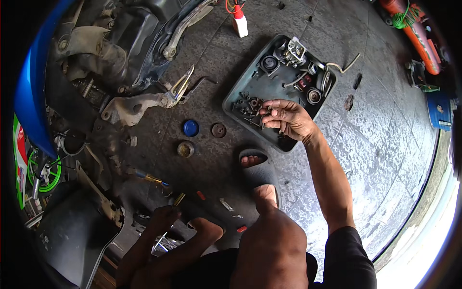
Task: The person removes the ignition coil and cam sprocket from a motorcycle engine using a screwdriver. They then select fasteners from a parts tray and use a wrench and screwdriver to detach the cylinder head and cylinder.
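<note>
Parts tray, hand at work

Right hand reaches over a dark plastic tray on the concrete floor, fingers pinched together on a small metal part above a heap of screws. Carburettor pieces lie at the tray's far end. Left hand sits low by the knee, closed around a brass-tipped tool. Blue cap and two round discs lie just beside the tray.
</note>
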Demonstrator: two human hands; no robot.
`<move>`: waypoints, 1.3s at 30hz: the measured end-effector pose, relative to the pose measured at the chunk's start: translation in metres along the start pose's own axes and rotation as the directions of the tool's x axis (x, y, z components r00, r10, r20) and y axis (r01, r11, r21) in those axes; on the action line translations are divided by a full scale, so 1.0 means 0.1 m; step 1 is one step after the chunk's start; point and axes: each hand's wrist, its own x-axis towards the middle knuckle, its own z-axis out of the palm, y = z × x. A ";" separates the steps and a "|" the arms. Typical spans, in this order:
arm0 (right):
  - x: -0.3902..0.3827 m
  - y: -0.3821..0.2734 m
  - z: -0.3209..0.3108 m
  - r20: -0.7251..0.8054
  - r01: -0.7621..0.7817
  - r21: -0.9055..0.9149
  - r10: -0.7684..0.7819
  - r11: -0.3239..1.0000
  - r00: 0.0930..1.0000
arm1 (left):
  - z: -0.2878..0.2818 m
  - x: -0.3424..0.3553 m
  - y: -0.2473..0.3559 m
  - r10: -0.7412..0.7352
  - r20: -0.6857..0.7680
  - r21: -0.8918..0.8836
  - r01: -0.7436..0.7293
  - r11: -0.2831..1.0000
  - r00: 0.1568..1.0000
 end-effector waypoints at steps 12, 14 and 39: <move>-0.99 -0.73 -0.43 -0.486 0.041 -0.433 -0.272 0.901 0.830 | -0.02 -0.16 -0.02 -0.050 -0.017 0.039 0.050 0.998 0.999; -1.10 -0.58 -0.37 -0.592 -0.119 -0.477 -0.218 0.871 0.776 | -0.02 -0.14 -0.02 -0.020 -0.025 0.055 0.021 0.998 0.999; -0.39 -0.32 -0.34 -0.240 -0.588 -0.776 -0.755 -0.228 0.610 | 0.01 -0.21 -0.20 -0.017 -0.073 0.015 0.019 1.000 0.997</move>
